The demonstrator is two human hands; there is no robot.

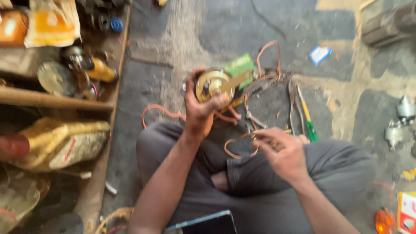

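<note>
Head view: the left hand [200, 113] is closed around a round brass-coloured disc part [213, 85] at centre, just above the crossed legs. At four o'clock from it, the right hand [281, 152] pinches an orange wire [237, 143] between curled fingers. Bare floor [225, 26] opens toward twelve. At nine o'clock, a wooden shelf edge [116, 82] borders cluttered parts; a yellow bag [60, 143] lies there.

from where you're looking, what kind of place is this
Probably an informal repair workshop on the floor: loose orange wires and a screwdriver lie on bare concrete, beside a cluttered wooden shelf of parts.
</note>
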